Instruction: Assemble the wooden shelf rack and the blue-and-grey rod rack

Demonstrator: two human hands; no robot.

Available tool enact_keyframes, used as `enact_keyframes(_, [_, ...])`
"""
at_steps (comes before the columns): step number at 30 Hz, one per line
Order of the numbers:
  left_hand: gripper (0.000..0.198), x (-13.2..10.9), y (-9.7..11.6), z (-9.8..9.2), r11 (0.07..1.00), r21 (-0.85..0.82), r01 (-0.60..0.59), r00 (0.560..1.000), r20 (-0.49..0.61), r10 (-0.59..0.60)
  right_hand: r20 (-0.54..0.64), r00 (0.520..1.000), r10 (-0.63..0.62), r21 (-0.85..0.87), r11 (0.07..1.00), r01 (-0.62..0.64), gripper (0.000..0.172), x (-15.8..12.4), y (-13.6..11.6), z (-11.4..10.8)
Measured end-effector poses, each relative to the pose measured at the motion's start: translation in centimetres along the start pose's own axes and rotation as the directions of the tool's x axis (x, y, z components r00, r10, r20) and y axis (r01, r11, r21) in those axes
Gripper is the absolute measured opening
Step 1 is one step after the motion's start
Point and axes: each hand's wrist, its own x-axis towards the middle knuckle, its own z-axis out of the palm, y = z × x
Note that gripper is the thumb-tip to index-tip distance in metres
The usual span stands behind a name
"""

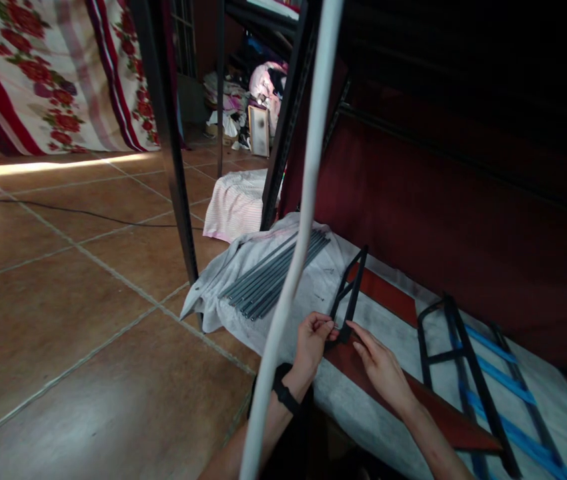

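My left hand, with a black band on the wrist, pinches the near end of a black metal frame piece lying on a red-brown board. On the other side of that end, my right hand has its fingers stretched out toward the piece and touching it. Board and frame rest on a pale cloth spread on the floor.
A bundle of grey metal rods lies on the cloth to the left. A black ladder-like frame with blue straps lies at right. A white pole and black uprights cross the view. Tiled floor lies left, a dark red wall right.
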Motion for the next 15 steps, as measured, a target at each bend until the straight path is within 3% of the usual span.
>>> enact_keyframes(7, [0.026,-0.11,0.19,0.23,0.999,-0.03,0.033,0.999,0.009,-0.032,-0.003,1.0,0.013,0.012,1.0,-0.013,0.046,0.01,0.45,0.12])
enact_keyframes(15, [0.023,0.34,0.51,0.37,0.997,0.08,0.01,0.999,0.049,-0.014,-0.017,0.999,0.028,0.058,0.998,-0.027,0.047,-0.04,0.23,0.26])
